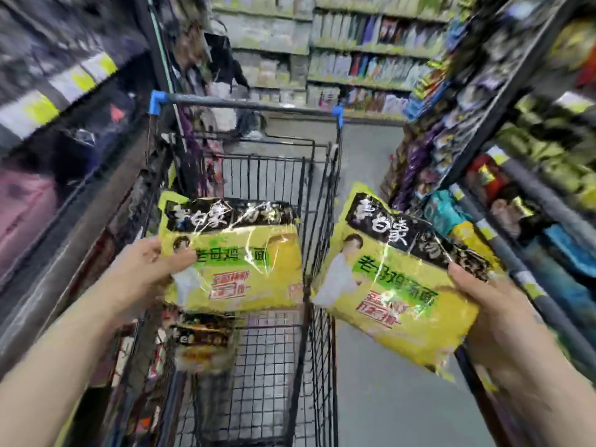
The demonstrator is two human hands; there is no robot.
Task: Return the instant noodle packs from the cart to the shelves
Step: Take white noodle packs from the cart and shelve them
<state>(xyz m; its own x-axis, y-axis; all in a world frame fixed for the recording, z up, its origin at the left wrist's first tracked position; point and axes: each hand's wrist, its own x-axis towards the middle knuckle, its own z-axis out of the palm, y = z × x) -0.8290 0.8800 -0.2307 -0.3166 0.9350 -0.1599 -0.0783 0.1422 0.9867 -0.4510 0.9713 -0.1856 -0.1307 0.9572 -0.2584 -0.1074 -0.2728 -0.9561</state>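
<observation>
Over the cart (319,195), left hand (151,269) gripping level yellow pack (245,269), right hand (493,304) gripping tilted pack (403,301)

Motion blur smears the shelves (529,101) on both sides, so their goods cannot be identified. The lower noodle pack (203,341) in the cart (319,201) is blurred and partly covered by the left-hand pack (238,262). Both forearms are cut off by the bottom edge.
</observation>
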